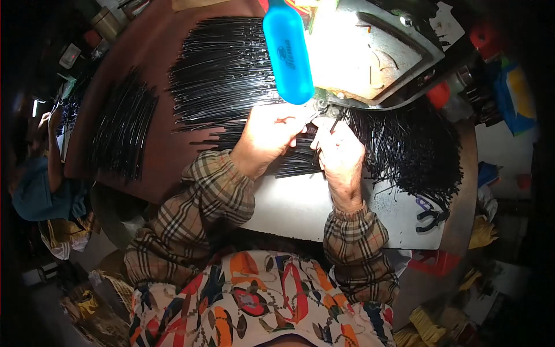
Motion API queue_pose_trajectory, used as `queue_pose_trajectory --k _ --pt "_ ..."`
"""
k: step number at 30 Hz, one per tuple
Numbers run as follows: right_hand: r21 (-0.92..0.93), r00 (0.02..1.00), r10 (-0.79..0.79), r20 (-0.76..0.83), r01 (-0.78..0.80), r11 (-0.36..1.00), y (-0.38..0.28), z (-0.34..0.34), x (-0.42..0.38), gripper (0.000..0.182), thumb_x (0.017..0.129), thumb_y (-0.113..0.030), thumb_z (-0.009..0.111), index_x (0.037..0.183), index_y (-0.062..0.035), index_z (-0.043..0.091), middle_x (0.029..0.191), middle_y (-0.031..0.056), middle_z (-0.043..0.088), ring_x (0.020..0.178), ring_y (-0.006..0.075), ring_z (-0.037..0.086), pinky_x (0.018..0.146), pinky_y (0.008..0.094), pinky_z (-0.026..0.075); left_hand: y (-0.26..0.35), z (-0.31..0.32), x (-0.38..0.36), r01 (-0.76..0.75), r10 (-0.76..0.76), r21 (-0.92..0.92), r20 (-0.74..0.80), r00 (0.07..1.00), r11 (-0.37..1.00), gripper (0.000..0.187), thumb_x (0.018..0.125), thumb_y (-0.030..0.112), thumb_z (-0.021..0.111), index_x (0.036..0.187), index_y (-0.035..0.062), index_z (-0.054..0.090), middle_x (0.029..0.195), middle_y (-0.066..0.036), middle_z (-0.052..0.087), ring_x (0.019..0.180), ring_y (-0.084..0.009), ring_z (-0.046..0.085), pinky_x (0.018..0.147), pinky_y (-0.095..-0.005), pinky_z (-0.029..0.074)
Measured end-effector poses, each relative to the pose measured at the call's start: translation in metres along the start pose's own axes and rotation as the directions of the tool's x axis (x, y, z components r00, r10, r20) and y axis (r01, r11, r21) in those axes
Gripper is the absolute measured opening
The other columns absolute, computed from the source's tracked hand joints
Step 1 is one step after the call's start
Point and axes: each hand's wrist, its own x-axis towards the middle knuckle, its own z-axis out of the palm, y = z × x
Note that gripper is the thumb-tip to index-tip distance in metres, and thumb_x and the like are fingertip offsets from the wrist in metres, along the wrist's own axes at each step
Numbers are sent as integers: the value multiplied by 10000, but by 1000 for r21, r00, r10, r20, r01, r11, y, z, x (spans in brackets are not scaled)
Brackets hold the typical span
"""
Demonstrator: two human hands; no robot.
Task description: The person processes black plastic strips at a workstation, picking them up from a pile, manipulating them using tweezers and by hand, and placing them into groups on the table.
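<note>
Both hands work close together at a small metal fitting (326, 107) under the lit machine (376, 58). My left hand (269, 136) is closed, fingertips pinched beside the fitting; what they hold is too small and bright to name. Just right of it, my right hand (341, 147) is closed round a thin black strand (317, 151) that runs down past the fingers. A large pile of black strands (222, 72) lies behind my left hand. Another dense bundle (410, 150) spreads to the right of my right hand. A blue bottle-shaped object (289, 55) stands over the work.
A separate bundle of black strands (124, 127) lies on the brown table (167, 156) at the left. Black-handled pliers (430, 218) rest on the white board (289, 208) at the right. Another person (43, 185) is at the far left. A red tray (433, 263) is at lower right.
</note>
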Motion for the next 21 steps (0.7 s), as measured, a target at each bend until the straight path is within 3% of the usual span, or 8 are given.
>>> queue_pose_trajectory --k 5,8,20,21 --pt "-41 999 -53 -7 53 998 5 -1 0 174 936 -75 564 1062 26 629 768 34 644 660 53 572 579 200 458 -7 -2 0 36 -36 -45 -4 999 998 213 882 74 619 1069 -21 653 807 -2 622 627 -41 511 501 -180 408" --pt "0 998 -51 -45 51 999 5 2 0 156 938 -92 587 1037 18 637 684 -13 593 509 -4 420 446 165 312 -8 -2 -1 35 -35 -37 -13 999 999 257 877 66 621 1113 -35 638 818 -8 623 633 -46 513 506 -181 412" --pt "-6 996 -75 -54 74 997 5 2 2 145 932 -79 593 1030 15 641 672 -15 589 494 -10 400 427 162 290 -6 5 -5 -32 32 -30 -28 999 999 321 866 33 607 1170 -70 601 882 -61 646 691 -80 566 543 -193 467" --pt "1 997 -66 -49 66 998 6 2 2 145 931 -75 587 1030 17 640 691 -7 598 533 3 444 460 172 337 -4 6 -6 -35 35 -12 -31 999 999 320 866 35 608 1168 -71 601 880 -61 644 688 -79 566 542 -193 467"
